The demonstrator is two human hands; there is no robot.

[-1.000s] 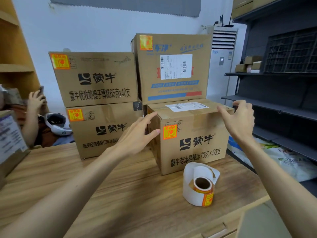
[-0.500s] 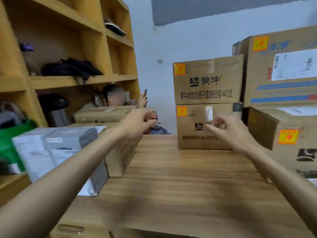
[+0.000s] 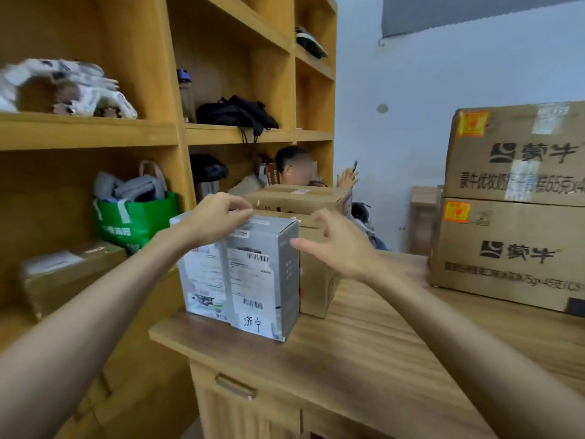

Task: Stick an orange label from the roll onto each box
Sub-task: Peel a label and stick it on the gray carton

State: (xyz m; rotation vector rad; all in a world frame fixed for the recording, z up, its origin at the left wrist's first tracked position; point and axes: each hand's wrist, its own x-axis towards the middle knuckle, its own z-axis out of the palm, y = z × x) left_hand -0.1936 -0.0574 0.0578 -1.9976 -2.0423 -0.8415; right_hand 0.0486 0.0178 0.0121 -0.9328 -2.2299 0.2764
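Head view: a grey box (image 3: 262,280) stands upright at the left corner of a wooden desk (image 3: 395,350), with printed shipping sheets and barcodes on its near face. The left hand (image 3: 218,217) lies on the top of this box, fingers curled over its top edge; how firmly it grips cannot be told because of blur. The right hand (image 3: 335,245) hovers just beside the box's right face, fingers loosely spread and holding nothing, with the thumb pointing at the upper right edge; contact cannot be confirmed. Directly behind the grey box stands a brown carton (image 3: 318,280), touching it or nearly so, and a second brown carton (image 3: 297,198) sits further back. At the right of the desk, well apart from the hands, two large cartons are stacked: the upper carton (image 3: 519,160) carries an orange label (image 3: 473,123) at its top left corner, and the lower carton (image 3: 512,258) carries an orange sticker (image 3: 456,212) in the same position. A wooden shelf unit (image 3: 158,134) fills the left side, holding a green bag (image 3: 136,223) and a black bag (image 3: 237,114). Another person's hand (image 3: 346,179) holds a phone (image 3: 355,164) behind the cartons.
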